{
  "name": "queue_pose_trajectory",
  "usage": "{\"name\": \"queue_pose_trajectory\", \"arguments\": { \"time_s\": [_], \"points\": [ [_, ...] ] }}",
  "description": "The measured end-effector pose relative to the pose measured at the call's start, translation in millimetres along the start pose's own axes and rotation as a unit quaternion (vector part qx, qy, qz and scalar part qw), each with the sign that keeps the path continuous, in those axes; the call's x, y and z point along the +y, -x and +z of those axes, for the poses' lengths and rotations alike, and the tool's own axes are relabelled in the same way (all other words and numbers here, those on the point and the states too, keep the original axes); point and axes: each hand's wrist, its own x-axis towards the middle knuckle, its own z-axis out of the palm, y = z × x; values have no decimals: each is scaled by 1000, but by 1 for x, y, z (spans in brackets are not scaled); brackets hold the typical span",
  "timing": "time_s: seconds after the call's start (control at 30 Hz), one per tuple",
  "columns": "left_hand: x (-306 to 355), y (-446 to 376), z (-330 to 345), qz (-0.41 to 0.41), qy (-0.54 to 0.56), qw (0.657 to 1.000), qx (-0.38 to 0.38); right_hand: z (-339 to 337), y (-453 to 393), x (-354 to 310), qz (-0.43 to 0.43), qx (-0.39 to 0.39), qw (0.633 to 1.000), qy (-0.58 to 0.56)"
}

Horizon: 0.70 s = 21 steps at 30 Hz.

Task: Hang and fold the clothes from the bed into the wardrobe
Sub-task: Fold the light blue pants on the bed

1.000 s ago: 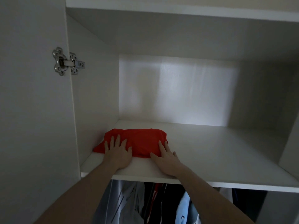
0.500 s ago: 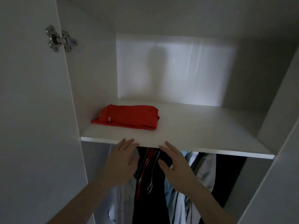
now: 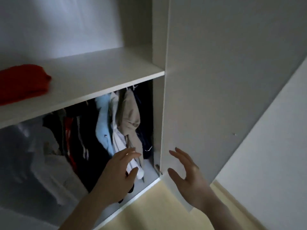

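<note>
Folded red cloth garment lying flat on the white wardrobe shelf, at its left end near the front edge, partly cut by the left border of the frame. Long axis running along the shelf's width, left to right; rounded folded end pointing right, toward the shelf's bare middle. Touching neither hand.

Below the shelf, hanging clothes packed side by side: dark pieces, a red-striped one, a pale blue one, a white one and a beige one, all dangling down; blurred, so details hard to tell.

Left hand raised in front of the hanging clothes, fingers spread and loosely bent, gripping nothing; whether fingertips brush the white fabric cannot be told. Right hand just right of it, in front of the white wardrobe door, fingers apart and slightly curved, holding nothing. Contact with the door panel unclear.

Pale yellowish floor beneath both forearms.
</note>
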Motion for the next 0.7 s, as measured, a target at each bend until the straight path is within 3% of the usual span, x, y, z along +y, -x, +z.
{"name": "queue_pose_trajectory", "arguments": {
  "time_s": [0.17, 0.37, 0.53, 0.7],
  "points": [
    [45, -2, 67, 117, 25, 985, -124, -25, 108, 36, 137, 92, 986, 24],
    [125, 52, 130, 202, 19, 943, -265, -59, 253, 50, 236, 196, 951, 22],
    [208, 92, 167, 284, 2, 906, -313, -86, 365, 61, 294, 271, 916, 40],
    [331, 186, 224, 383, 18, 860, -336, -122, 529, 73, 335, 354, 871, 62]
  ]
}}
